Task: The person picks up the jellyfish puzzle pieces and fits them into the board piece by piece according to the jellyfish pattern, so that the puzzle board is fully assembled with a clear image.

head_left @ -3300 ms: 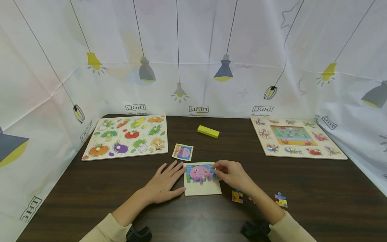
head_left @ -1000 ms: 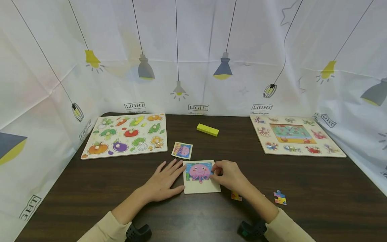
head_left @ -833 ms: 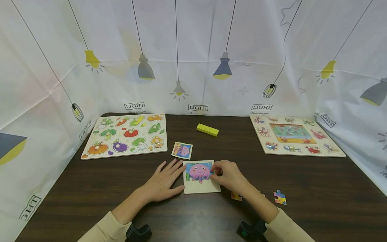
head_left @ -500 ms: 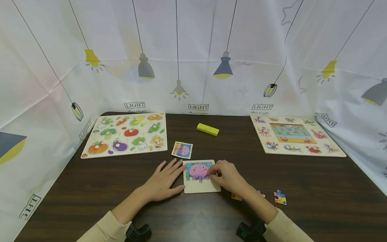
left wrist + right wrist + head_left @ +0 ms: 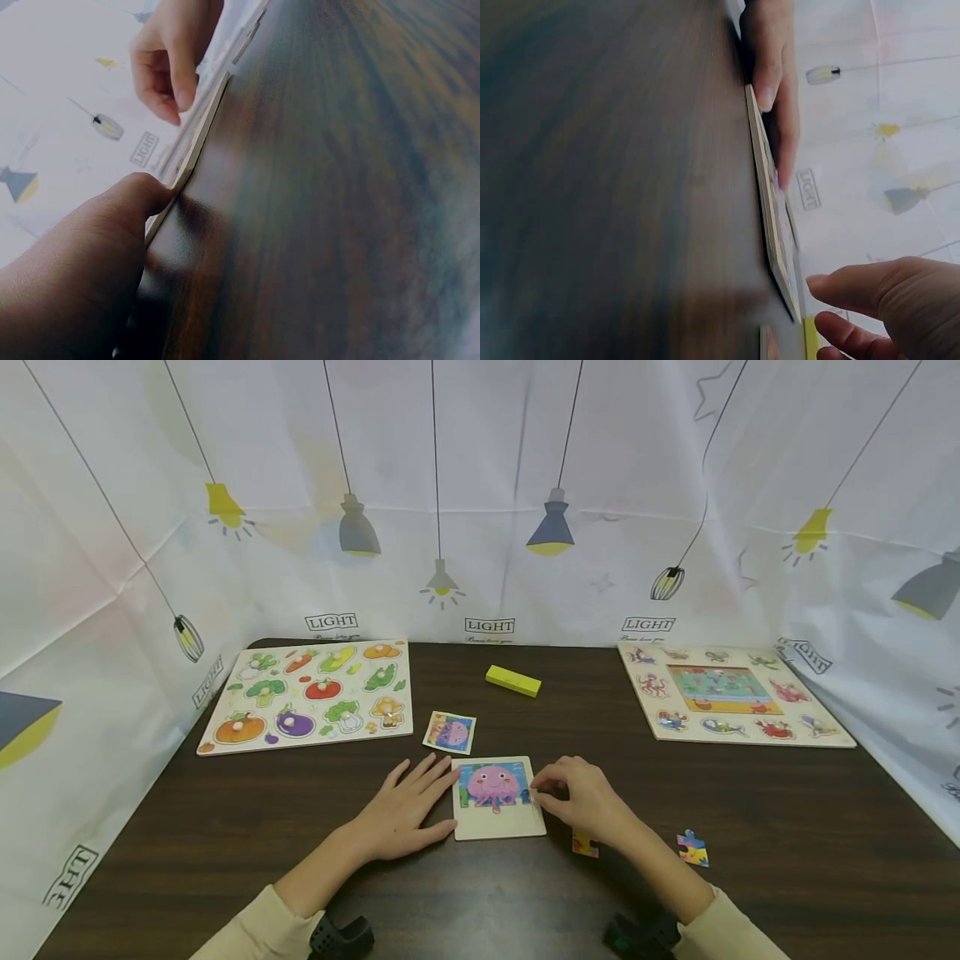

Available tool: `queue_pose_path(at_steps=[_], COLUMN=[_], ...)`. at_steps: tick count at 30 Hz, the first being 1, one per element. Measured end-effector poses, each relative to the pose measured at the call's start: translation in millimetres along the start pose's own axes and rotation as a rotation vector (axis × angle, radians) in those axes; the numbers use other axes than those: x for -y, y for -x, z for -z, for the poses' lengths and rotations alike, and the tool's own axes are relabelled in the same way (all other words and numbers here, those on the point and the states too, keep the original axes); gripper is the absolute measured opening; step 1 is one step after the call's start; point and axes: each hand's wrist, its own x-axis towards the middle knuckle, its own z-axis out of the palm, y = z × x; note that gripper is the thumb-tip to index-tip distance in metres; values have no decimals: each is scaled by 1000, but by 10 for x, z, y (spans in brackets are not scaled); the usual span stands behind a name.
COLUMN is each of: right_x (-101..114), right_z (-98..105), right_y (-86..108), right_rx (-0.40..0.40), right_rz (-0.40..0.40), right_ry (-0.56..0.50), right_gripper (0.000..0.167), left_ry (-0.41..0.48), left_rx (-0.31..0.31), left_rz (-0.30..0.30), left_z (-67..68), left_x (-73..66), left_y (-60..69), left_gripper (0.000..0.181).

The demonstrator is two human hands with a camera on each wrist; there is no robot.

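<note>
A square wooden jigsaw board (image 5: 498, 825) lies mid-table, its upper half filled with a pink octopus picture and its lower half bare wood. My left hand (image 5: 408, 814) lies spread on the table, index fingertip and thumb at the board's left edge. At the right edge hovers my right hand (image 5: 581, 793), fingers bent. In the right wrist view its thumb (image 5: 847, 285) and fingers stand apart with nothing between them. One loose jigsaw piece (image 5: 585, 845) is partly hidden under the right forearm; another jigsaw piece (image 5: 692, 848) lies farther right.
A small picture card (image 5: 450, 732) lies behind the board, and a yellow block (image 5: 513, 681) farther back. A vegetable puzzle board (image 5: 307, 697) is at back left, a sea-animal puzzle board (image 5: 735, 731) at back right. A white printed curtain (image 5: 480, 460) stands behind the table.
My right hand fitted a piece at the octopus picture's right side, pressed there, then drew back right off the picture. My left hand has stayed at the board's left edge.
</note>
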Motion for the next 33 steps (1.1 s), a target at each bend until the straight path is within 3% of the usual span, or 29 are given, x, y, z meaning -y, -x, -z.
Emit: queue_pose_path(at_steps=[15, 26, 33], right_x=[-166, -186, -217], right_z=[125, 216, 217], right_y=[283, 470, 548], right_rx=[21, 66, 71], right_rz=[4, 17, -23], right_ry=[27, 71, 71], right_gripper=[20, 42, 43], left_ry=[0, -8, -6], left_rx=[1, -5, -8], left_rz=[9, 0, -5], left_z=[1, -8, -10], left_x=[15, 14, 7], left_y=[7, 1, -5], left_gripper=[68, 69, 69])
